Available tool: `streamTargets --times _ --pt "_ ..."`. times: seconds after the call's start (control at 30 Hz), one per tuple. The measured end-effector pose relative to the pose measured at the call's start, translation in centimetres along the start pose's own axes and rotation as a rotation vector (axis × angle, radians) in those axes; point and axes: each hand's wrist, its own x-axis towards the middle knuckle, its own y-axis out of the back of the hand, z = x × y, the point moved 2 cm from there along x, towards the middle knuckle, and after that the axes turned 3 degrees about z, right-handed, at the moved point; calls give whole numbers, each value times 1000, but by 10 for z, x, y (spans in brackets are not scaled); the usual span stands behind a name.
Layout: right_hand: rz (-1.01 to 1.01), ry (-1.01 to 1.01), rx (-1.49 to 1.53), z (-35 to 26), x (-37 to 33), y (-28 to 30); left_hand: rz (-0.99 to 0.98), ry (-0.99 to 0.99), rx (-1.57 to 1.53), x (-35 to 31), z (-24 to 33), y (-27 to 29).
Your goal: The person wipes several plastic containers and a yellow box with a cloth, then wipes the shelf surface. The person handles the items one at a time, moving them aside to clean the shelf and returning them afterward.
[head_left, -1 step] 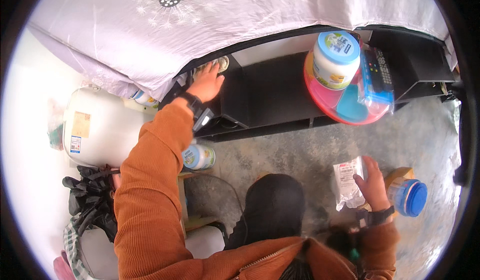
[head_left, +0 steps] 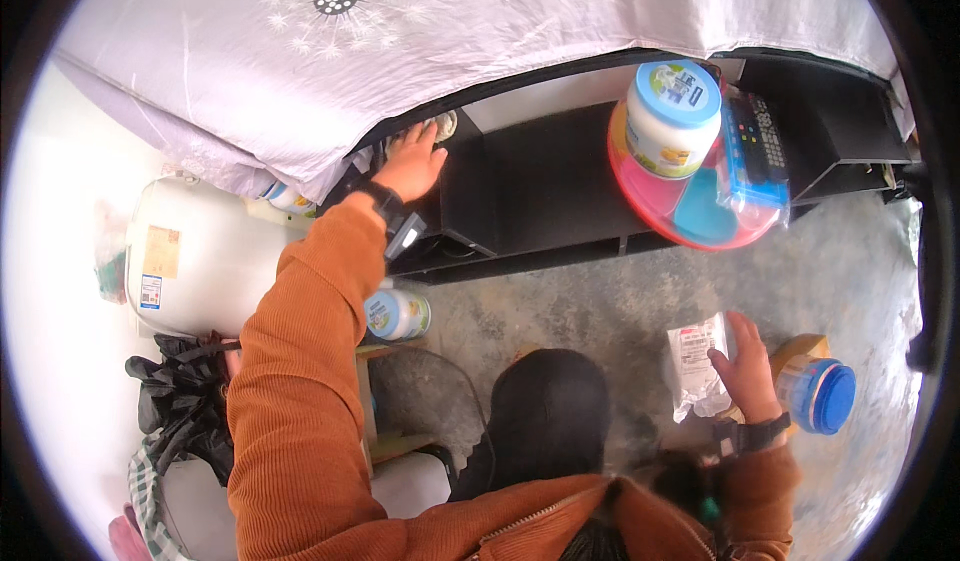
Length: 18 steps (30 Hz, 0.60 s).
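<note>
My left hand [head_left: 410, 164] reaches to the left end of a low black cabinet [head_left: 540, 176], fingers stretched out. Its fingertips are beside a pale crumpled item [head_left: 446, 126] partly hidden under the hanging cloth; whether they touch it I cannot tell. On the right, above the floor, my right hand [head_left: 748, 366] grips a white plastic packet [head_left: 697, 369] with a printed label, thumb over its edge. Just right of that hand stands a jar with a blue lid [head_left: 832, 397].
A pale cloth [head_left: 520, 21] hangs over the cabinet's back. On the cabinet, a red tray [head_left: 640, 206] bears a blue-lidded white tub [head_left: 672, 126] and a bagged remote control [head_left: 765, 146]. Another tub [head_left: 398, 314] stands below my left forearm. Black plastic bags [head_left: 185, 401] lie at left.
</note>
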Motion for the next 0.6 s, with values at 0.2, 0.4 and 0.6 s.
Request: streamTargets --times 0.2,0.4,0.6 --pt "-28 2 15 -2 4 -2 57 -42 -76 22 -17 -6" --pt "2 38 -9 -4 -1 2 109 68 -133 24 -18 -6" --pt "-28 60 40 -2 -7 1 306 -99 -140 -3 -9 -4"
